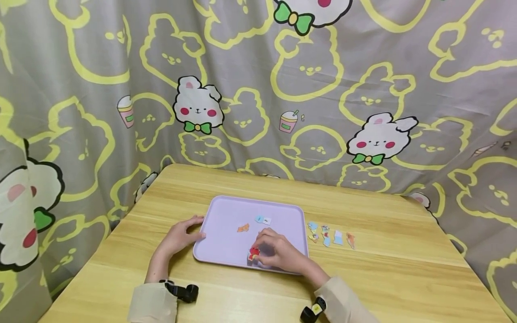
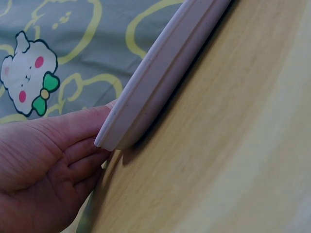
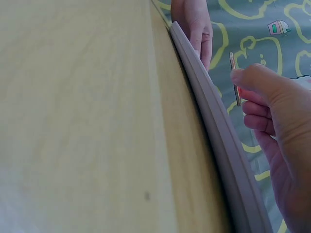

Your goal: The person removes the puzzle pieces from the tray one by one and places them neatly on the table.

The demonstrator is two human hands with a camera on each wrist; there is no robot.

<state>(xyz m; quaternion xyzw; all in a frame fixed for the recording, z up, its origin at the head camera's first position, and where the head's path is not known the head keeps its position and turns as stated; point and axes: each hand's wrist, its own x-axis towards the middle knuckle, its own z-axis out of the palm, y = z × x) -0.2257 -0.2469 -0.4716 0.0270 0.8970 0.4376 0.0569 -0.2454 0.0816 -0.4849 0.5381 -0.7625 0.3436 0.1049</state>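
A lilac tray (image 1: 226, 211) lies on the wooden table. Above its front part, my right hand (image 1: 278, 252) pinches a small flat red cutout piece (image 1: 254, 254) between thumb and fingers. In the right wrist view this thin piece (image 3: 235, 77) appears edge-on, held above the tray's rim. At the tray's left edge, my left hand (image 1: 180, 238) rests with thumb and fingers against the rim; the left wrist view has its fingers partly hidden behind the tray wall (image 2: 146, 92). On the tray lie an orange piece (image 1: 243, 228) and a blue-and-white piece (image 1: 263, 220).
Right of the tray, several small cutouts lie on the table (image 1: 387, 251), among them a blue-and-white piece (image 1: 338, 237) and an orange piece (image 1: 350, 240). A patterned curtain (image 1: 250, 107) hangs behind the table and at both sides. Both wrists wear black cameras (image 1: 187, 294).
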